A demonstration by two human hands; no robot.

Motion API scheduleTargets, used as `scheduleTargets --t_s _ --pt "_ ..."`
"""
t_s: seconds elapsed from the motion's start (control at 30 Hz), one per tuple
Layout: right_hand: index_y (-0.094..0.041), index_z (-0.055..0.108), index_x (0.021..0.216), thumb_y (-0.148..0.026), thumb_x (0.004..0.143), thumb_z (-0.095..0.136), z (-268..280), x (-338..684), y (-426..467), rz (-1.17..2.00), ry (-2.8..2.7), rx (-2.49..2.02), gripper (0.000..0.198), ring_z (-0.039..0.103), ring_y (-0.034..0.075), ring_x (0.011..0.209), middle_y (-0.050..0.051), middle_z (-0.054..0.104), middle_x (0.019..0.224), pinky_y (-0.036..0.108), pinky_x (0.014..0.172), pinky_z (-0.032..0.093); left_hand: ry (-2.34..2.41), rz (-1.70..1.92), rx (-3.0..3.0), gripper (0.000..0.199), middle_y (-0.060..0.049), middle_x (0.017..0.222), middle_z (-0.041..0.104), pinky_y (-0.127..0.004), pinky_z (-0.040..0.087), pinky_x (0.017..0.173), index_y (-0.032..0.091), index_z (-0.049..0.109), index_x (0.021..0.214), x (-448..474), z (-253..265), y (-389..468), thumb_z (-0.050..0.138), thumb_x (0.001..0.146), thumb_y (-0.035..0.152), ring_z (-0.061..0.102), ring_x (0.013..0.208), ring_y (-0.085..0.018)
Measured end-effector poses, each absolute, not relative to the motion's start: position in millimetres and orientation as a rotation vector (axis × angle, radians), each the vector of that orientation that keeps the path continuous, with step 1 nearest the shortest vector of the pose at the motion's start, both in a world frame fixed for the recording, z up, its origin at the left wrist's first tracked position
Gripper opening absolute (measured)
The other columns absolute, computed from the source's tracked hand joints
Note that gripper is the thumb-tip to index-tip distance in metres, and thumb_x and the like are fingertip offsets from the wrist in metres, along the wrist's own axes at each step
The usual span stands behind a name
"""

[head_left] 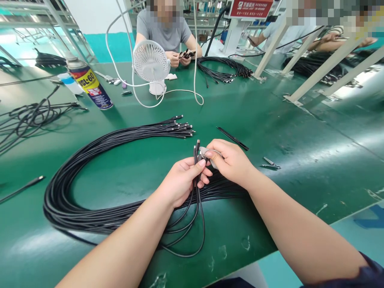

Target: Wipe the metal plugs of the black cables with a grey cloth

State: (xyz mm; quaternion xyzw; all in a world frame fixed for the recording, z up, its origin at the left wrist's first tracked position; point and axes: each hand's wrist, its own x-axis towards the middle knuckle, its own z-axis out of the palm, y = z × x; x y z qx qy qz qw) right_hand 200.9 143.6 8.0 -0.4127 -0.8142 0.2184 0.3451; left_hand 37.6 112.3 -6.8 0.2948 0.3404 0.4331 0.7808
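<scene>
Several black cable ends with small metal plugs [197, 145] stand upright in my left hand [189, 176], whose fingers are closed round them. My right hand [229, 162] pinches a light grey cloth [213, 160] against one of these ends, just right of my left thumb. Loops of the held cables hang below my left hand. Behind and under my forearms lies a large curved bundle of black cables [78, 160], its plug ends [180, 129] fanned out on the green table [129, 172] beyond my hands.
Right of my hands lie a black tweezer-like tool [232, 138] and small metal pieces [271, 164]. A spray can [91, 86] and a white fan [151, 64] with a looping cord stand farther back. Across the table a person [163, 32] handles small parts near more coiled cables [223, 68].
</scene>
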Motion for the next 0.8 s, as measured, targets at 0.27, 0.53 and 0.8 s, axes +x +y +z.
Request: scheduleTargets --t_s 0.27,0.53,0.8 --pt "-0.022 0.045 0.074 -0.021 0.096 0.041 4.7 200.2 141.2 0.372 -2.205 -1.114 0.022 0.051 0.015 0.069 0.001 0.054 0.072 0.027 0.063 0.038 0.731 0.935 0.656 0.034 -0.002 0.064 0.065 -0.019 0.034 0.044 0.010 0.067 0.080 37.4 -4.8 110.5 0.085 0.067 0.036 0.053 0.050 -0.008" --pt "-0.022 0.046 0.074 -0.022 0.096 0.041 5.2 199.6 138.6 0.274 -2.171 -1.143 0.022 0.050 0.016 0.068 0.002 0.054 0.073 0.028 0.062 0.037 0.715 0.935 0.665 0.035 -0.002 0.064 0.065 -0.019 0.035 0.044 0.010 0.066 0.082 37.9 -7.0 110.6 0.085 0.068 0.037 0.053 0.049 -0.008" --pt "-0.019 0.057 0.073 -0.026 0.096 0.048 12.9 199.2 136.9 0.606 -1.979 -1.133 0.025 0.053 0.013 0.065 0.001 0.059 0.070 0.026 0.062 0.040 0.716 0.946 0.689 0.033 -0.001 0.064 0.062 -0.018 0.032 0.044 0.010 0.063 0.080 37.5 -7.3 109.5 0.082 0.073 0.036 0.049 0.048 -0.006"
